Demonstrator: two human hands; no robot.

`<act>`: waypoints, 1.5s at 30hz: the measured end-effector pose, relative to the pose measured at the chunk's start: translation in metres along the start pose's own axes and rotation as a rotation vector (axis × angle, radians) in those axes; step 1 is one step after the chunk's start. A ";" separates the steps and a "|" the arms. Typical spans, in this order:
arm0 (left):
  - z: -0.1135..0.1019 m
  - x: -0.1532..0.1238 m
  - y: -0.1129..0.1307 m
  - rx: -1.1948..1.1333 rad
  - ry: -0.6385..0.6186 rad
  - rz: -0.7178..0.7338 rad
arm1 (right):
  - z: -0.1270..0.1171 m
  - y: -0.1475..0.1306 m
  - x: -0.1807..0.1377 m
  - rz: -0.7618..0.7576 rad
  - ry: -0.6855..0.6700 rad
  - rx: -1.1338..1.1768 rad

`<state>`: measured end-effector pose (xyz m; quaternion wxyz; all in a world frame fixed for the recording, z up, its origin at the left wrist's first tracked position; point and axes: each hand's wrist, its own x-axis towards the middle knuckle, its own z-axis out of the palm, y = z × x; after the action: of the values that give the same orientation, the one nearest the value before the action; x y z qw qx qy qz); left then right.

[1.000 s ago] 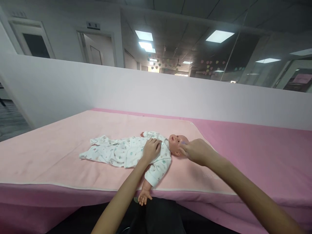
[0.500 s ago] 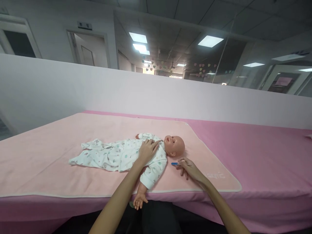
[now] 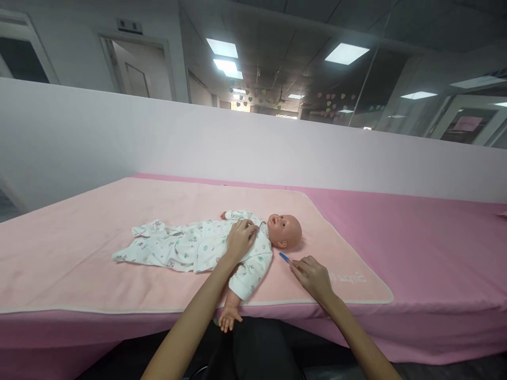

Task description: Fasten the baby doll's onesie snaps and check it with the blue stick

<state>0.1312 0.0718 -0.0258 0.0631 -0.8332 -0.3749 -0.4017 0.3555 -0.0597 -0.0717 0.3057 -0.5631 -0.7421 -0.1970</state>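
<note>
A baby doll (image 3: 283,229) in a white printed sleepsuit (image 3: 186,245) lies on its back on a light pink blanket (image 3: 99,253), head to the right. My left hand (image 3: 240,240) rests on the doll's chest, fingers bent and lying on the cloth. My right hand (image 3: 315,274) sits on the blanket just below and right of the doll's head, fingers curled around a thin blue stick (image 3: 285,258) whose tip points toward the doll. One doll arm hangs over the blanket's near edge.
The blanket lies on a darker pink mattress (image 3: 428,253) that stretches to the right. A white partition wall (image 3: 237,148) runs behind it, with glass office walls and ceiling lights above. The mattress's near edge is close to my body.
My right hand has drawn back from the doll's face down to the blanket beside the head, keeping the blue stick. My left hand has stayed on the chest.
</note>
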 end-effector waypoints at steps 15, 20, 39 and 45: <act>-0.002 0.000 0.000 -0.037 -0.050 -0.031 | -0.010 -0.014 0.010 0.045 -0.053 -0.250; -0.003 0.001 0.001 -0.036 -0.048 -0.038 | 0.007 -0.062 0.071 0.032 0.106 0.175; 0.005 -0.004 -0.002 -0.177 0.082 -0.224 | 0.082 -0.081 0.126 0.183 0.282 0.647; 0.005 -0.003 0.000 -0.250 0.133 -0.275 | 0.083 -0.083 0.126 0.195 0.298 0.625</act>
<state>0.1332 0.0715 -0.0315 -0.0715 -0.7470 -0.4275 -0.5041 0.2342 0.0598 -0.0433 0.5854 -0.4757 -0.6564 -0.0102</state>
